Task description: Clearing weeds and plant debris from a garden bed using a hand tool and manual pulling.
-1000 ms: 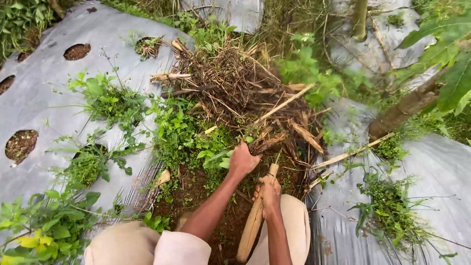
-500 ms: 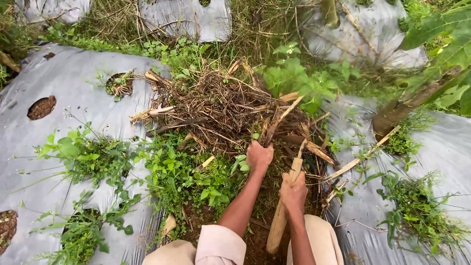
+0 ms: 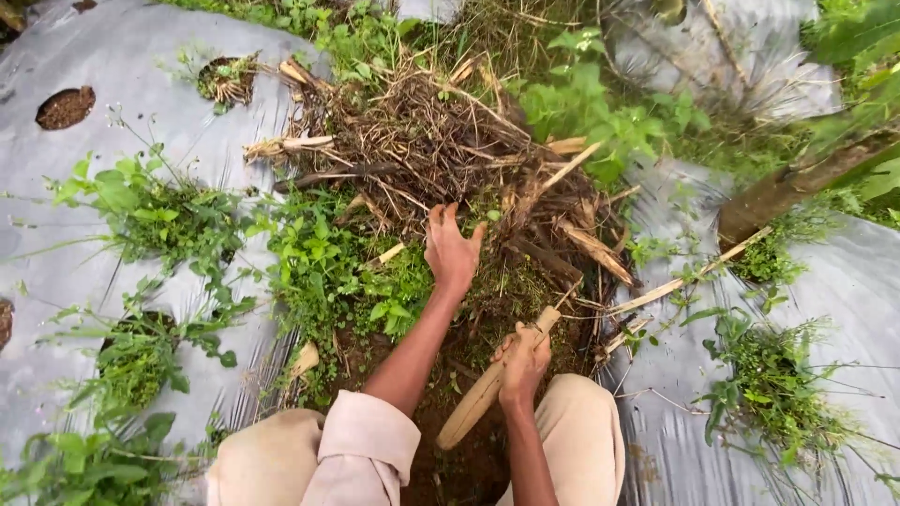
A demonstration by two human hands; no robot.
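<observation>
I crouch over a furrow of bare soil between plastic-covered beds. My left hand is stretched forward with its fingers spread, touching the near edge of a pile of dry brown stalks and pulled weeds. Nothing is held in it. My right hand grips a pale wooden tool handle near its upper end; the handle slants down toward my knees, and its working end is hidden in the debris. Green weeds grow just left of my left hand.
Silver plastic mulch covers the beds on both sides, with round planting holes showing soil. Leafy weeds sprout through the left sheet and at the right. A slanted tree trunk stands at the right.
My left hand let go of the stalks it was gripping and now lies open on the pile. My right hand with the handle dropped lower and tilted more. The camera view shifted.
</observation>
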